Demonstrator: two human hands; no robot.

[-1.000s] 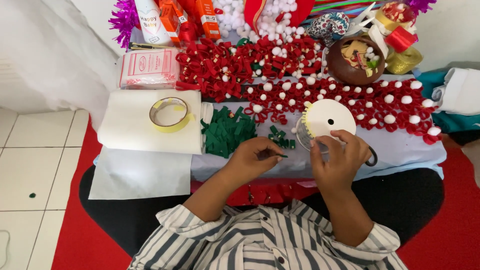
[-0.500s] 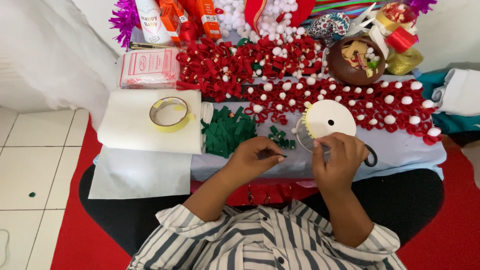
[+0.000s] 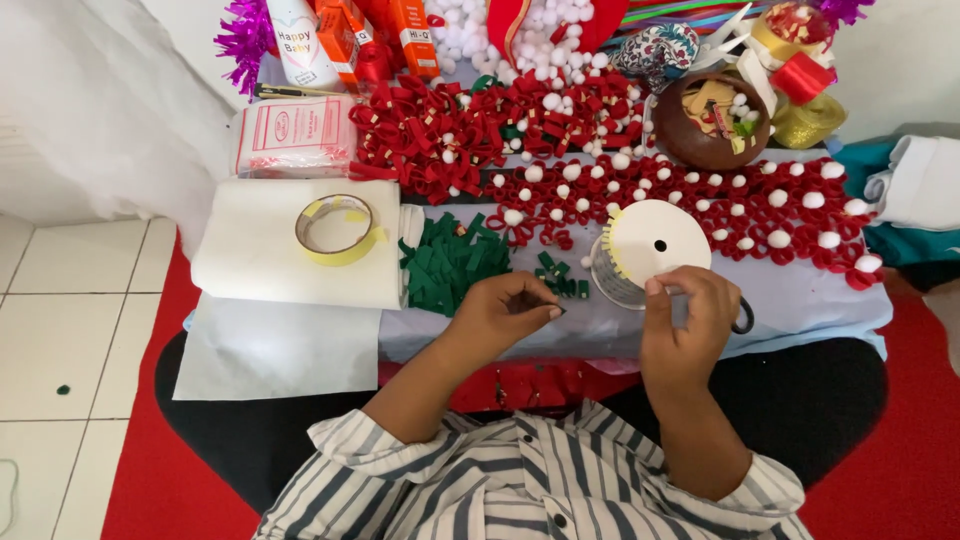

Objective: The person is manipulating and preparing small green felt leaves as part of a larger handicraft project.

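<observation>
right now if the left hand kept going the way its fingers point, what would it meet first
Probably the right hand. The left hand points rightward, pinching a small green piece, with bare cloth between them; depth is unclear.

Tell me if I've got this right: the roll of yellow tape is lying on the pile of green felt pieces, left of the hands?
Not quite. In the head view the roll of yellow tape lies on the white sheet, not on the pile of green felt pieces, which sits just beside that sheet. It is left of both hands.

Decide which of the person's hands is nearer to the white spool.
Right. The right hand sits just below the white spool, nearly touching; the left hand lies farther left, by the green strips.
</observation>
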